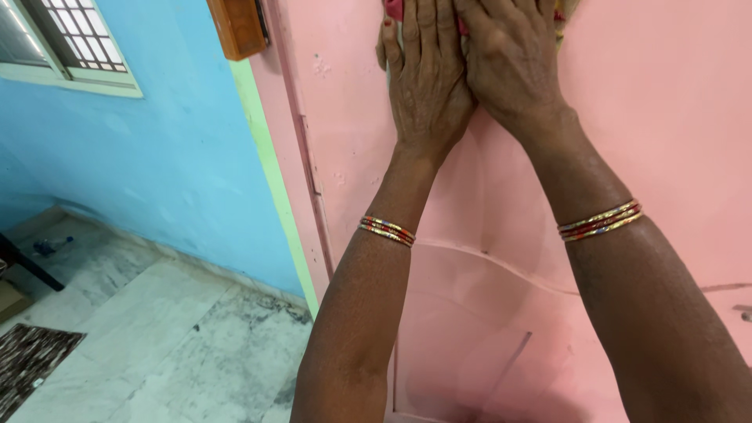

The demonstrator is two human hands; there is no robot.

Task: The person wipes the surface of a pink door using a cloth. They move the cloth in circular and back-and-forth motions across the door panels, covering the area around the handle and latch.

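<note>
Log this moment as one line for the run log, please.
left hand: flat on cloth | right hand: flat beside it, overlapping | red cloth: pressed to pink door | bangles: both wrists | floor: grey tile

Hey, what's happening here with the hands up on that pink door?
A person presses both hands flat against a pink painted door, the left hand beside the right hand, over a reddish cloth that barely shows at the top edge. Each wrist wears thin red and gold bangles. A blue wall stands alongside.
</note>
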